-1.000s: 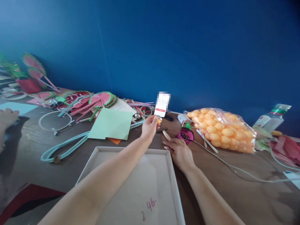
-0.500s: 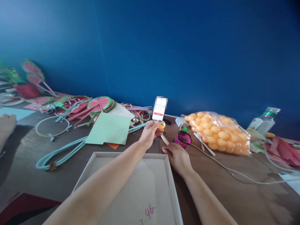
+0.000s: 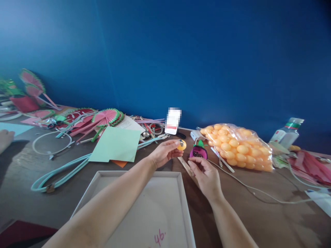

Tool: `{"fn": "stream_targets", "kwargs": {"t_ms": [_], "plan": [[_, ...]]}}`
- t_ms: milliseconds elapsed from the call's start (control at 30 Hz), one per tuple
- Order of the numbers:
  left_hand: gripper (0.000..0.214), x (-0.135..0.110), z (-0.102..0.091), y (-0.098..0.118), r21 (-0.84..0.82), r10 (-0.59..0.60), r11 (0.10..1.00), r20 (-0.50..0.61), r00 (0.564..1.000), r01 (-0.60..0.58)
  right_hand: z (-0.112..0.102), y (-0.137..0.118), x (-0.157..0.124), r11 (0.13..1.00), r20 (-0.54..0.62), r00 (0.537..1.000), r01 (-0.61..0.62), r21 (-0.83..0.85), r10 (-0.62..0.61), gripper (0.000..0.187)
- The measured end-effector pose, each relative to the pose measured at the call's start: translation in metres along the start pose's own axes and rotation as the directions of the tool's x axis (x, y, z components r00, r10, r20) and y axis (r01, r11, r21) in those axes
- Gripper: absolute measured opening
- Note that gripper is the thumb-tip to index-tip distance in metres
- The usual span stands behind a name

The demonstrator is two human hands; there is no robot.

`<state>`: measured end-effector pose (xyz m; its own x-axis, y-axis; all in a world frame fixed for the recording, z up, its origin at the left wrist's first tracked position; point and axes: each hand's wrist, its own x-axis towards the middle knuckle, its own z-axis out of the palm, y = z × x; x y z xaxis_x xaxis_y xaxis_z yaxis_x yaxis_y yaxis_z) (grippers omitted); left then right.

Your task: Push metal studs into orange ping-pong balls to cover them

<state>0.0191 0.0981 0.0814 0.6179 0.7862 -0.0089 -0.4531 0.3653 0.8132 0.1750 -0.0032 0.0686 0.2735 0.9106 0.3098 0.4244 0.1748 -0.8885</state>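
Observation:
In my left hand (image 3: 163, 152) is a small orange ball (image 3: 183, 145) with a dark and silvery patch on it, pinched between thumb and fingers above the table. My right hand (image 3: 208, 179) is just to the right, thumb and forefinger pressed together; whatever they hold is too small to make out. Beneath its fingertips lies a flat, pale wooden stick (image 3: 184, 164). Right behind these fingers stands a small purple cup (image 3: 203, 153) with a green leafy top and dark bits inside. Below my left forearm sits a shallow grey-white box lid (image 3: 178, 193) with red handwriting.
A clear bag of orange balls (image 3: 243, 149) lies right, near a bottle (image 3: 287, 134). A phone (image 3: 172, 122) leans at the back. Left are green paper (image 3: 115, 144), pale-blue tubing (image 3: 62, 172) and watermelon paper fans (image 3: 108, 117). Another person's hand (image 3: 5, 137) shows far left.
My left hand has lowered slightly and drawn the ball away from the phone. My right hand has lifted off the table, its thumb and forefinger now pinched near the purple cup.

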Motion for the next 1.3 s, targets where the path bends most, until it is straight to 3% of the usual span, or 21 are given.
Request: {"fn": "stream_targets", "kwargs": {"t_ms": [167,433,800,967,1300], "plan": [[0.036,-0.0034,0.0018,0.0006,0.105,-0.078,0.992,0.056,0.995,0.072,-0.0048,-0.0043,-0.0031,0.985,0.022,0.995,-0.100,0.143,0.098,0.026],[0.037,-0.0037,0.0015,0.0006,0.163,-0.110,0.982,0.078,0.991,0.097,-0.0065,-0.0001,-0.0033,0.971,0.021,0.998,-0.068,0.228,0.065,0.024],[0.039,0.0002,-0.0038,-0.0051,0.201,-0.106,0.976,0.084,0.991,0.087,-0.0059,-0.0011,-0.0028,0.866,0.022,0.995,-0.098,0.490,0.100,0.020],[0.039,-0.0011,-0.0023,-0.0039,0.205,-0.104,0.975,0.093,0.990,0.083,-0.0057,-0.0007,-0.0025,0.868,0.032,0.993,-0.111,0.483,0.109,0.014],[0.038,-0.0015,0.0000,-0.0037,0.211,-0.136,0.972,0.135,0.982,0.105,-0.0042,-0.0003,-0.0035,0.890,0.032,0.990,-0.138,0.434,0.138,0.019]]}}
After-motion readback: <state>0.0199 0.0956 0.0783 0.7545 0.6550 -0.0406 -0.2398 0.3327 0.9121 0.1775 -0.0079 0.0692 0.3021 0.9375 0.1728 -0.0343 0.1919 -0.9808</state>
